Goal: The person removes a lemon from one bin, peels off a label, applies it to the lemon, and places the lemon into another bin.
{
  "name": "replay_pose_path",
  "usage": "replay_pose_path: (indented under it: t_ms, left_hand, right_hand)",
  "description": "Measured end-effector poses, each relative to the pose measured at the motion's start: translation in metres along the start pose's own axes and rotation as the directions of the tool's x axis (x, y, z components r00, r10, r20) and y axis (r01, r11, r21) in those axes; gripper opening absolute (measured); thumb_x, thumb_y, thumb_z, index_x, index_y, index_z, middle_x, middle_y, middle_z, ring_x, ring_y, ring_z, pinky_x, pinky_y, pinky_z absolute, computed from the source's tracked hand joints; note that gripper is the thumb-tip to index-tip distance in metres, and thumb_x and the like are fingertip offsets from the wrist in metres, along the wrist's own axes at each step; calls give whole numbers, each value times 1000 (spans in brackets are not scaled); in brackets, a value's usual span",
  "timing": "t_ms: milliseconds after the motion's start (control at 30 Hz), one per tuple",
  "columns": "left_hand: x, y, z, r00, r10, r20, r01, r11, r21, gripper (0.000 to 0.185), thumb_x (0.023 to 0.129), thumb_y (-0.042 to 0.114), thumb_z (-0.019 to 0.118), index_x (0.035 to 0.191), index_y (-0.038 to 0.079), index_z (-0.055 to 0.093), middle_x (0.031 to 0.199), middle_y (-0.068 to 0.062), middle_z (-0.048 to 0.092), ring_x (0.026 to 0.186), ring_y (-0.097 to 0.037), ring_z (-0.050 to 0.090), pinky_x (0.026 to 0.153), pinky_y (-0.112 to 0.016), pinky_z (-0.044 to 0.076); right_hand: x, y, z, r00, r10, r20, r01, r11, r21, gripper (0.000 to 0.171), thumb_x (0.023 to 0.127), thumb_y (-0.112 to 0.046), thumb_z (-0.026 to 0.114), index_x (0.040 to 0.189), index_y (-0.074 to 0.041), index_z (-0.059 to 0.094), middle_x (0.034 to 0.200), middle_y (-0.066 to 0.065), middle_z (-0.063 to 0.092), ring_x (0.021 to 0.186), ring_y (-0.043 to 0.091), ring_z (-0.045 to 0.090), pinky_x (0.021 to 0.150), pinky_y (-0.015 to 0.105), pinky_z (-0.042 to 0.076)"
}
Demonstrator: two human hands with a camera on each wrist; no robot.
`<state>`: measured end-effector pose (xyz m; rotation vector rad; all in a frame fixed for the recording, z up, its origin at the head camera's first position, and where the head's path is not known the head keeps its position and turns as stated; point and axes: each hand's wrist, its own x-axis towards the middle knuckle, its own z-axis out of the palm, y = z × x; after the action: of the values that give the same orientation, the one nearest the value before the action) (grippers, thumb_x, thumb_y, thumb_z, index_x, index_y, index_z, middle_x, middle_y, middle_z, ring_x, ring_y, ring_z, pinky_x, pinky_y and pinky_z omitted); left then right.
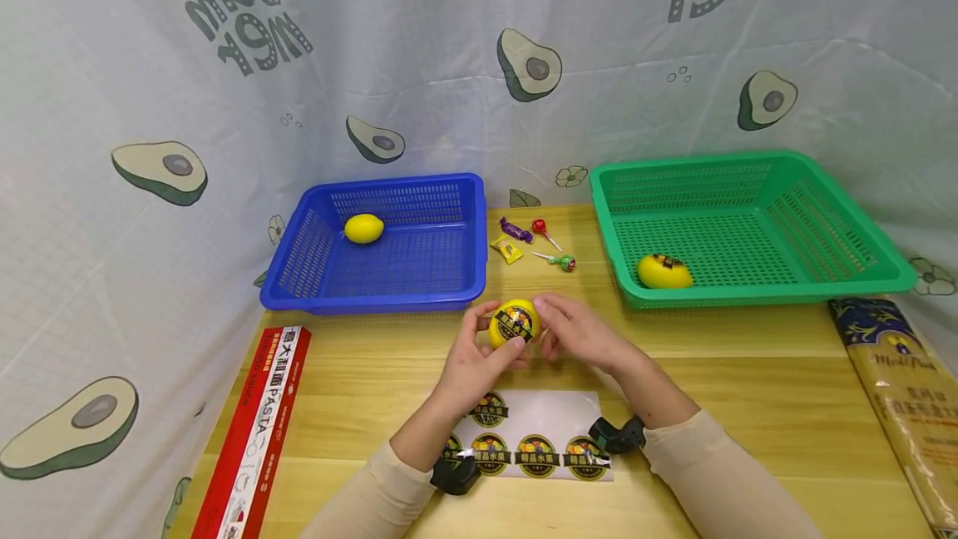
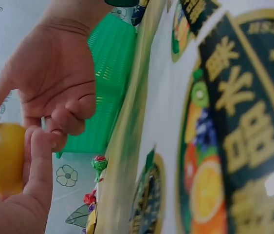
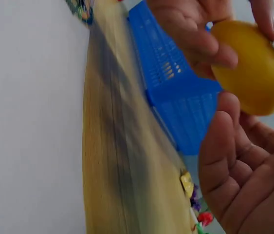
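Both hands meet at table centre, just in front of the two baskets. The left hand [image 1: 470,363] holds a yellow lemon [image 1: 514,323] with fingers curled round its left side and thumb on its lower front; the right hand [image 1: 575,329] closes on the lemon's right side, fingertips at the edge of the round sticker [image 1: 516,323] on its face. The lemon is lifted off the wooden table [image 1: 748,373], between the two hands.

At 6 o'clock from the lemon, the sticker sheet [image 1: 535,435] lies flat on the table, partly under the wrists (several round labels remain on it). At 10 o'clock, the blue basket [image 1: 389,294] holds one plain lemon [image 1: 363,228] in its far left corner. At 2 o'clock, the green basket [image 1: 748,289] holds a labelled lemon [image 1: 664,271] near its front left corner.

Between the baskets, at 12 o'clock: wrapped candies and lollipops [image 1: 535,244]. A red pasta box [image 1: 254,439] lies along the left table edge; a packet of noodles [image 1: 909,406] lies along the right edge.
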<state>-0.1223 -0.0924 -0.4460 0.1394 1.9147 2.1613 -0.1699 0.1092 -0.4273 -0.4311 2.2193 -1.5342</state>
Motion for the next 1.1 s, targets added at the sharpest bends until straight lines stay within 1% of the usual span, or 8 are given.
replay_pose_path:
  t_ms: [133,267,400,600,700,900,1000,1100]
  left_hand:
    - [-2,2,3,998,6,-64,-5,1000,14,60,93,10,71,141,6,33,133,-19,38,84,-31,73,81,-40,63]
    - [-2,0,6,997,4,-82,-1,1000,30,62,91,11,74,134,6,30,135,-19,43,79,-22,71,76,-32,61]
    - [-2,-3,6,1000,5,-23,-5,1000,2,68,91,8,72,141,7,27,137,-20,47,87,-14,69,78,-25,59]
    - [-2,-3,2,994,-10,107,19,996,-81,61,105,20,53,157,6,23,145,-25,46,110,-20,67,99,-49,56]
    - [-2,-3,0,995,-17,95,23,998,-59,58,107,24,47,157,7,21,145,-27,47,104,-14,65,98,-50,56]
    - [-4,-3,1,996,47,82,-40,995,-93,34,106,19,42,129,8,19,143,-27,45,105,-12,64,101,-49,54]
    - [-4,-3,2,991,82,104,-72,992,-103,20,108,15,38,117,7,21,141,-25,42,114,-19,63,103,-52,53]
    - [-3,-4,3,992,101,80,-97,994,-60,16,109,13,38,112,2,27,144,-25,40,119,-27,61,102,-53,54]
  right_hand:
    - [-2,-1,5,999,-24,41,25,999,-25,49,111,-38,35,134,1,54,92,19,65,72,21,63,69,39,58]
    - [-3,-3,9,999,-42,-19,41,998,-57,47,106,-33,54,138,1,55,95,14,64,76,19,58,70,31,54]
    - [-2,-5,11,997,-57,-54,50,991,-127,49,98,-32,67,136,-3,58,98,10,61,83,19,54,70,26,48]
    - [-2,-4,10,994,-69,-86,59,991,-118,44,97,-31,69,133,-7,62,98,9,58,87,21,54,70,25,45]
    - [-3,-4,8,993,-68,-94,58,993,-102,45,97,-32,70,134,-7,61,99,9,59,87,21,55,69,25,46]
    - [-3,-4,10,993,-49,-104,40,995,-90,47,99,-31,67,138,-8,59,115,16,62,94,22,61,75,29,51]
    - [-2,-4,11,993,-45,-110,36,996,-81,47,100,-30,66,141,-8,57,124,19,64,99,25,65,80,31,53]
    - [-2,-4,12,992,-39,-116,30,997,-76,48,101,-31,65,142,-9,55,126,20,63,103,25,68,82,29,54]
